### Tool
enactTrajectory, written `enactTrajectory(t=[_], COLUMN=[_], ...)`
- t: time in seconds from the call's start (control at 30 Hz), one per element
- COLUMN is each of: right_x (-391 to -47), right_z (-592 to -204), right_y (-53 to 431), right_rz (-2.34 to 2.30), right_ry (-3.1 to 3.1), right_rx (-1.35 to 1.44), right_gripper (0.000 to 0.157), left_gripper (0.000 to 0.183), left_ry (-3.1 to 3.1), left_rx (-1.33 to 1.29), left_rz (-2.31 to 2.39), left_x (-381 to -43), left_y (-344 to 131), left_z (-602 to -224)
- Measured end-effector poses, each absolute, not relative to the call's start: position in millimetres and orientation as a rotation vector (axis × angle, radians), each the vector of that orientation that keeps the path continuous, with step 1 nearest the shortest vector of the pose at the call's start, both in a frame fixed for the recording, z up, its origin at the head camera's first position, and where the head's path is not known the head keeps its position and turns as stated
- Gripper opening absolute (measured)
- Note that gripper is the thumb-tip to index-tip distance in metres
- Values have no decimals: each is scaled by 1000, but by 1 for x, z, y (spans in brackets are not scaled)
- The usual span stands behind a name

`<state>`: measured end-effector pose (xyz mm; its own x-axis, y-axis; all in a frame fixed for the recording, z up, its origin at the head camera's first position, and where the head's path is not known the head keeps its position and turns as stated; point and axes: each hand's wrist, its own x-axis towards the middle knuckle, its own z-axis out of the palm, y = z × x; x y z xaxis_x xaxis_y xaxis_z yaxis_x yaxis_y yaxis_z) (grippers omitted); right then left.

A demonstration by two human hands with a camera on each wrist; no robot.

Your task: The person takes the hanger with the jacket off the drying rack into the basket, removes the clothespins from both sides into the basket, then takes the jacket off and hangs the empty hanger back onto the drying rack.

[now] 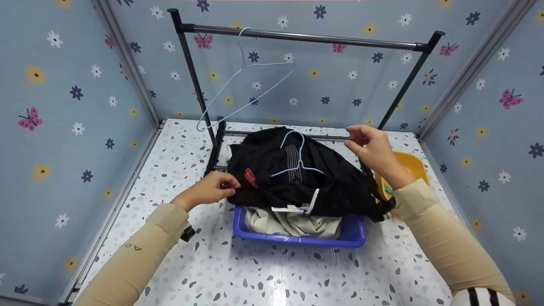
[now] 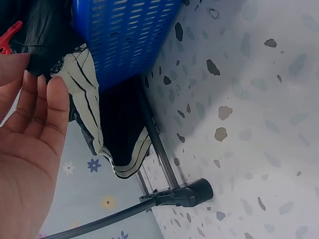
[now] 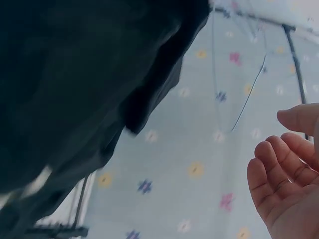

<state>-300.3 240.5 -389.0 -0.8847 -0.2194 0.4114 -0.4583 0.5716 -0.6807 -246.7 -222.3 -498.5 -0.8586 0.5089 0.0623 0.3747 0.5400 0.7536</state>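
Black garment (image 1: 265, 153) is draped over the far edge of the blue basket (image 1: 297, 239), seemingly for support. Its left side is pinched by fingers of the left hand (image 1: 209, 189), likely for steadying; the right hand (image 1: 374, 152) is loosely spread, nothing held.

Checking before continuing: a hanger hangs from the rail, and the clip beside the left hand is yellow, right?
The colour is wrong: a hanger hangs from the rail, but the head view shows a red clip beside the left hand.

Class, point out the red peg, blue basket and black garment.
Red peg (image 1: 250, 178), head view: its body.
Blue basket (image 1: 299, 240), head view: its front rim.
Black garment (image 1: 275, 187), head view: fabric left of its stripes.
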Motion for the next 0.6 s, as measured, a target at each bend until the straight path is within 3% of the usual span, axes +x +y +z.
enactTrajectory(t=[0.6], right_x=[-273], right_z=[-383], right_y=[165], right_rz=[1203], right_ry=[-2418], right_rx=[1010], right_gripper=[32], left_gripper=[13], left_ry=[2571], left_rx=[750], left_rz=[1247], left_x=[-250], left_y=[-221], left_z=[-502])
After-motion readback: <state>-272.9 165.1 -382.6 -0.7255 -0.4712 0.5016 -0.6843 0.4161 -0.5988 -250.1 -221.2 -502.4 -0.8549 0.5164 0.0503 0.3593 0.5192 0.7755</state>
